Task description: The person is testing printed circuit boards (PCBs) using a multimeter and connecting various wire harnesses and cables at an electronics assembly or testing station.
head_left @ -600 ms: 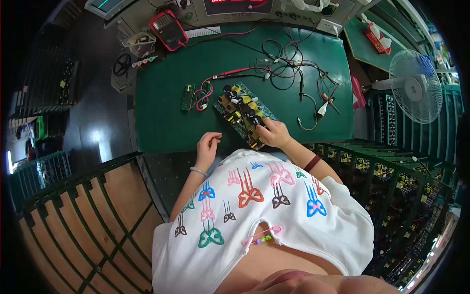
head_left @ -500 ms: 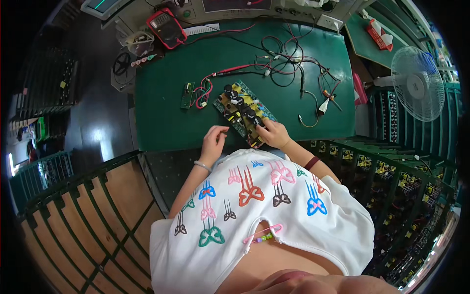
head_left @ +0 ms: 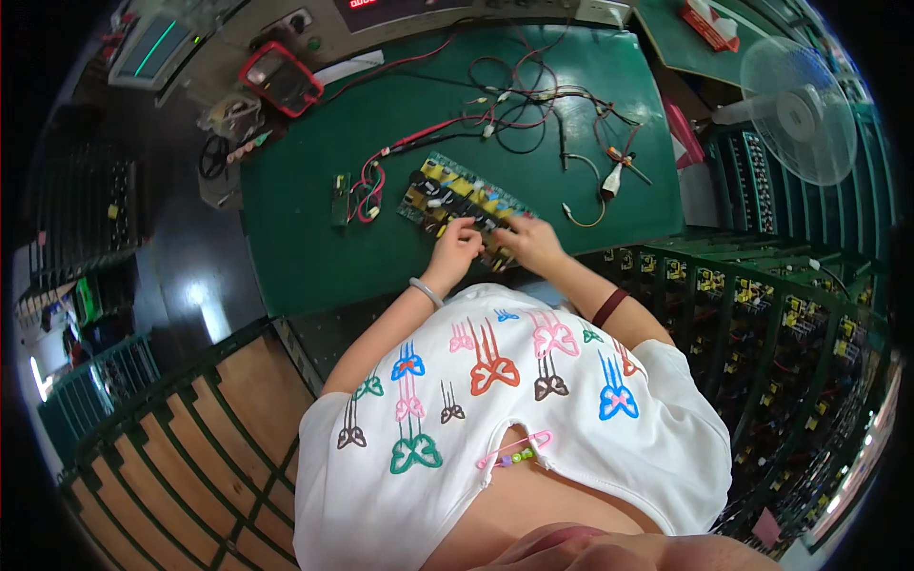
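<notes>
Left hand (head_left: 459,246) has moved in over the circuit board (head_left: 457,193), fingers curled; right hand (head_left: 529,244) is at its lower-right end. I can't tell if either grips. Board's at the green bench's (head_left: 297,224) near side, long axis upper-left to lower-right.

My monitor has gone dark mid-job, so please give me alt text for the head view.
A person's left hand and right hand are at the near side of a large circuit board on a green bench. A smaller board lies to its left, tangled cables beyond, and a red multimeter far left.
</notes>
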Demonstrator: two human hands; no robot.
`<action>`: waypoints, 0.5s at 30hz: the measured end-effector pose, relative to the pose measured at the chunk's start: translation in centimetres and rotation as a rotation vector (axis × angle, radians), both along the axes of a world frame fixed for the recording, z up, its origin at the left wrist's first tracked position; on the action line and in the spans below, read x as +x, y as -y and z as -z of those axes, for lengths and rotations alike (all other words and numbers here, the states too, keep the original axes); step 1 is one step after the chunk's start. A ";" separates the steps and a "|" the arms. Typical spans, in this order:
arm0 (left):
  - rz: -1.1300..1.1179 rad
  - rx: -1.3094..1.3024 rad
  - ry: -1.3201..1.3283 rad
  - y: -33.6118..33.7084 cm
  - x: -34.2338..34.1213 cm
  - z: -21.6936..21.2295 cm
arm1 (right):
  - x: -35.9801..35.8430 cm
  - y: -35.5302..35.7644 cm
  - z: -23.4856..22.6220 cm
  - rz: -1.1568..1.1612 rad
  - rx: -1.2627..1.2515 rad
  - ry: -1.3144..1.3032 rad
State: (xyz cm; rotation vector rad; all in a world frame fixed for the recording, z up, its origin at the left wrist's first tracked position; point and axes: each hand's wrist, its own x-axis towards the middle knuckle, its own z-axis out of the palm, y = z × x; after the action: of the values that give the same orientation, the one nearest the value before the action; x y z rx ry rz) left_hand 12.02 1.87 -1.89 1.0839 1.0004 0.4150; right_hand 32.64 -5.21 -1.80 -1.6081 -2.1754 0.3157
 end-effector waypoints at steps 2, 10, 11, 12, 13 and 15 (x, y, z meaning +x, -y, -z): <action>0.102 0.451 -0.281 -0.2 1.1 -0.5 | -2.3 0.9 1.2 0.026 -0.059 -0.071; 0.375 0.869 -0.670 -0.6 2.0 -2.6 | 4.2 2.0 -14.0 -0.082 -0.334 -0.141; 0.363 0.843 -0.750 -0.5 2.2 -1.9 | 6.7 2.1 -18.5 -0.011 -0.282 -0.183; 0.378 0.850 -0.750 -0.4 2.9 -1.0 | 9.6 3.5 -22.3 0.154 -0.093 -0.149; 0.383 0.851 -0.778 -0.6 2.8 -0.2 | 12.1 4.8 -26.0 0.291 0.103 -0.125; 0.391 0.896 -0.773 -1.6 2.5 0.3 | 14.8 8.6 -35.1 0.524 0.311 -0.119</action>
State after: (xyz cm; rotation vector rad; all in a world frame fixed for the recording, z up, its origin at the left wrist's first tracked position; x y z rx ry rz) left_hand 14.47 3.51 -2.22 2.3189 1.2517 0.0893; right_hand 47.40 -13.81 33.30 -1.8369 -1.5472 -0.0812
